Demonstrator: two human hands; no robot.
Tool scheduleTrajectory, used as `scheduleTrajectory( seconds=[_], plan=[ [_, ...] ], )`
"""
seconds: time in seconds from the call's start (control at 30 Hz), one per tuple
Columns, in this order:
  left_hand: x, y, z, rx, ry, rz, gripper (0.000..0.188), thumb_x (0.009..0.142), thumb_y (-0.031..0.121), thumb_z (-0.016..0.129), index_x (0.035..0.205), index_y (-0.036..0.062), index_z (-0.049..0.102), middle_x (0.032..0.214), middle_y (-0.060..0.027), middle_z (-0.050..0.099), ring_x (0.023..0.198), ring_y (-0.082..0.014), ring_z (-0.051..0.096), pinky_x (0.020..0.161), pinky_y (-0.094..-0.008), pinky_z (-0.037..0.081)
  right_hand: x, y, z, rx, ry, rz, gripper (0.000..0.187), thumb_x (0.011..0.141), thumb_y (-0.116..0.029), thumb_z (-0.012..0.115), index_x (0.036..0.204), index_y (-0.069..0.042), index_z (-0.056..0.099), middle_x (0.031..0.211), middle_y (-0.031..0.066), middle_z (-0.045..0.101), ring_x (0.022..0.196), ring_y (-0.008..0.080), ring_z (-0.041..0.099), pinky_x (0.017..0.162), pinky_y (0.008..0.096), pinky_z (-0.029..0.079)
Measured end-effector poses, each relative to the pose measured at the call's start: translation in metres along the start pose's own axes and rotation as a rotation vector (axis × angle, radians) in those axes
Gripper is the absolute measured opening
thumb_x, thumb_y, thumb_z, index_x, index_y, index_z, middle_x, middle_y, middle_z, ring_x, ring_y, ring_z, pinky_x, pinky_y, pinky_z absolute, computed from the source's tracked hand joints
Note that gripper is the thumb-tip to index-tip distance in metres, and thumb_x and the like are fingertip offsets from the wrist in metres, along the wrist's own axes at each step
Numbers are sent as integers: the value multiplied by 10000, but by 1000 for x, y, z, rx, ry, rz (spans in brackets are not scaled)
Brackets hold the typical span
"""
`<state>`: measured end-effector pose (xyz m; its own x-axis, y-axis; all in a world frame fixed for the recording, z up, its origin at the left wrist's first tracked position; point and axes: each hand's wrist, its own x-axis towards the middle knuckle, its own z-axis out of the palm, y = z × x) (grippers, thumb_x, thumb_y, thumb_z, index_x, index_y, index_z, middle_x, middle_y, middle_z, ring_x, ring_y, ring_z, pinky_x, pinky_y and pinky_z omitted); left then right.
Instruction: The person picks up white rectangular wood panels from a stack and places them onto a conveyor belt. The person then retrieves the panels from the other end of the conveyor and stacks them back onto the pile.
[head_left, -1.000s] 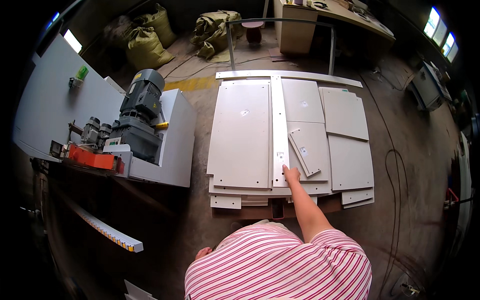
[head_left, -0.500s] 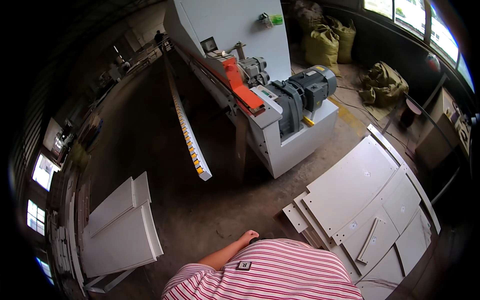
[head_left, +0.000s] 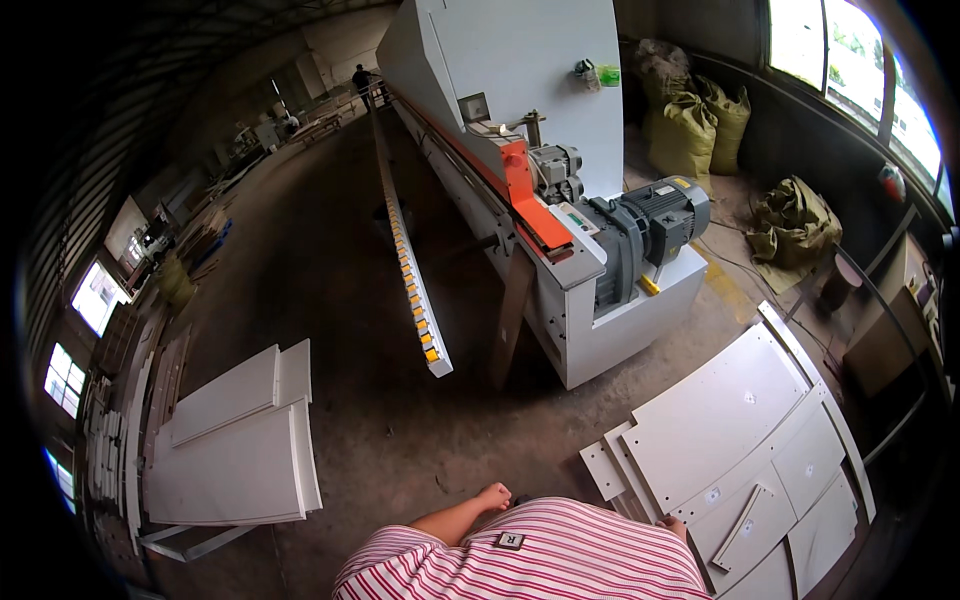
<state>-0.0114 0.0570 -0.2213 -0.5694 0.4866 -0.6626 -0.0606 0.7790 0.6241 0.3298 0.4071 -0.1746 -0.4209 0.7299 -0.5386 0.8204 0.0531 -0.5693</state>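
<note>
My left hand (head_left: 494,497) hangs in front of my body over the floor, its fingers curled in, and nothing shows in it. Only a small part of my right hand (head_left: 675,526) shows past my striped shirt, beside a stack of white panels (head_left: 715,400). Its fingers are mostly hidden, and I cannot tell whether it touches the stack. The panels have small drilled holes and pale stickers. A narrow white strip (head_left: 740,528) lies on top of them.
Ahead stands a long grey machine (head_left: 640,325) with a motor (head_left: 665,215) and an orange guard (head_left: 535,205). A roller rail (head_left: 420,310) runs alongside it. More white panels (head_left: 235,455) rest on a stand at left. Yellow sacks (head_left: 690,140) stand at the back right.
The view has shifted, so the machine and rail sit further right and lower. Part of my right hand now shows by the panels. My left hand stays curled.
</note>
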Motion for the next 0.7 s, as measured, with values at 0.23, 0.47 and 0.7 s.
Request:
scheduleTrajectory(
  seconds=[0.23, 0.47, 0.7],
  plan=[
    [13, 23, -5, -160, -76, -126, 232, 847, 249, 508, 992, 71, 544, 821, -51, 628, 650, -107, 599, 481, -226, 418, 16, 49, 41, -152, -127, 13, 366, 715, -339, 610, 896, -24, 654, 875, 174, 644, 845, 314, 615, 748, 378, 480],
    [50, 115, -44, -595, -128, -29, 219, 881, 304, 500, 974, 107, 517, 906, -50, 632, 755, -116, 601, 625, -266, 455, -2, 58, 38, -9, -140, 34, 320, 722, -294, 608, 891, -27, 655, 823, 174, 646, 794, 294, 625, 710, 370, 487],
    [82, 243, -85, -959, -118, 118, 232, 882, 326, 511, 960, 109, 542, 921, -40, 624, 837, -154, 593, 711, -294, 452, -42, 26, 6, 50, -4, 105, 246, 748, -233, 589, 813, -2, 644, 704, 141, 647, 667, 259, 635, 648, 347, 494]
  ],
)
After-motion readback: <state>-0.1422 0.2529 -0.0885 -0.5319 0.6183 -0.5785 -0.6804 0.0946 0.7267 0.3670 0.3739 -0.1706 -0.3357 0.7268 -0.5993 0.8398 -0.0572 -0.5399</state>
